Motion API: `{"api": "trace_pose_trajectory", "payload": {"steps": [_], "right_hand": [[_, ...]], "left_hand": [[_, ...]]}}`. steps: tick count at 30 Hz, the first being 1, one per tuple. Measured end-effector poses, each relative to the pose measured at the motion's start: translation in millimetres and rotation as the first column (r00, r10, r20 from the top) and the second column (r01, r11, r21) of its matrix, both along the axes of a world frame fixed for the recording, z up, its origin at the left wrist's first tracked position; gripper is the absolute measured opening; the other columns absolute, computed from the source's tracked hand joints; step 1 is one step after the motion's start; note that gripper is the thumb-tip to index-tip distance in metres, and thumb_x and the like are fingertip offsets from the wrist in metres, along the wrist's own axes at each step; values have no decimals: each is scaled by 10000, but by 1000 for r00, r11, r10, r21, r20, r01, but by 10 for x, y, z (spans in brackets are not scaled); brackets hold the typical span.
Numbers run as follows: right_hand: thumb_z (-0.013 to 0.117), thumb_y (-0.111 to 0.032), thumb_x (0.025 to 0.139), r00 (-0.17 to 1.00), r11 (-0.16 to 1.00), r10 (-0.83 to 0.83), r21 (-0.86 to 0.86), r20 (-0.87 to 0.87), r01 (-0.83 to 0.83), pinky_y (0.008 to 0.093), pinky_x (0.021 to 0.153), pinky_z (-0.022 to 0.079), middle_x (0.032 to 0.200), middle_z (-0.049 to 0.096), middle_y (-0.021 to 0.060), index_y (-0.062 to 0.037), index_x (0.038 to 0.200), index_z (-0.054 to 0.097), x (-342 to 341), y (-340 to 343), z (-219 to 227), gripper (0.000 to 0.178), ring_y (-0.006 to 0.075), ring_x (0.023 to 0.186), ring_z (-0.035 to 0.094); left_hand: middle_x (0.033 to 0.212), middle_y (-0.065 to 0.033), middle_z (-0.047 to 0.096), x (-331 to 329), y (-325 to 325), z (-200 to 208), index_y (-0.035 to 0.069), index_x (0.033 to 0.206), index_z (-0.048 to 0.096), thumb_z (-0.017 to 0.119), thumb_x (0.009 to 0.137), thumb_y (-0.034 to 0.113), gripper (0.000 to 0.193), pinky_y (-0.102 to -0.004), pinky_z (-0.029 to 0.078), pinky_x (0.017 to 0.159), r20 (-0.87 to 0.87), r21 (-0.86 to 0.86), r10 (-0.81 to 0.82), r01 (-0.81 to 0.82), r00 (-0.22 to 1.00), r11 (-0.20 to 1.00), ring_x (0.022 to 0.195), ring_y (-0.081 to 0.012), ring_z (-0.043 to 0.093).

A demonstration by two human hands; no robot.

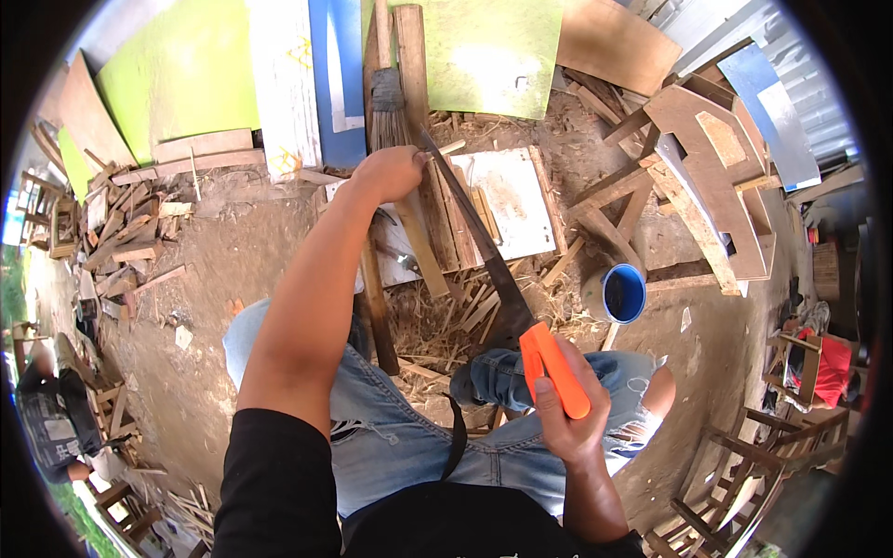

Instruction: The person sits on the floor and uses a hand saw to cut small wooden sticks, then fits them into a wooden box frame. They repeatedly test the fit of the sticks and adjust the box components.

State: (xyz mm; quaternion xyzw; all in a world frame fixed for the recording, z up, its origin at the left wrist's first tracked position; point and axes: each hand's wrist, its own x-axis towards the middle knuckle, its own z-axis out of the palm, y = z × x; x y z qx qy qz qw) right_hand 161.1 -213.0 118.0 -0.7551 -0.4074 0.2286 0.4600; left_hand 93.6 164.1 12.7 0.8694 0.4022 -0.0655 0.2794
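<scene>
My right hand [569, 409] is wrapped around the orange handle of a handsaw [488, 246]. The dark blade slants up and to the left, its tip a little beyond my left hand. My left hand [391, 174] is closed at the far end of a narrow wooden strip [420, 244], which runs back toward me; the fingertips are partly hidden. The blade passes just right of that hand, and I cannot tell whether it touches the wood. Under the blade are more wooden strips and a white board [507, 200] with wooden edging.
A blue-rimmed bucket [623, 293] stands right of the saw. Beyond it lies an angular wooden frame [716, 158]. A broom [387, 107] leans at the back near green panels [177, 84]. Wood scraps [130, 223] are piled left. A person [60, 418] sits at the far left.
</scene>
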Motion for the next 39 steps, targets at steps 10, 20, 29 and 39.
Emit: {"api": "trace_pose_trajectory", "payload": {"steps": [10,20,29,39], "right_hand": [[676,-68,889,997,997,75,-10,14,-75,315,886,527,1163,674,230,98,1297,547,155,134,77,460,239,1025,688],[644,-104,927,999,992,39,119,-36,-34,311,886,516,1145,684,172,13,1325,557,158,1399,-283,424,194,1033,673],[661,-105,916,993,992,97,73,64,-102,325,909,520,1195,670,207,42,1326,550,134,962,-230,450,211,1064,674],[678,-96,904,999,997,37,-60,-15,-38,321,909,520,1183,665,240,95,1291,551,166,179,-42,450,249,1050,684]], "left_hand": [[1187,-227,644,31,115,139,6,1193,613,369,1026,352,455,-475,437,997,18,-55,-62,63,998,996,1150,-398,578],[1277,-162,631,26,40,221,103,1298,596,376,1032,397,454,-451,439,1026,-49,-93,-4,-1,999,996,1206,-354,569],[1277,-122,639,63,28,115,158,1292,610,384,1027,389,419,-456,452,1014,-56,-36,88,-90,995,995,1203,-325,579],[1239,-124,654,96,50,117,116,1231,625,351,1042,382,426,-476,463,993,-72,-58,23,-27,997,998,1173,-336,591]]}}
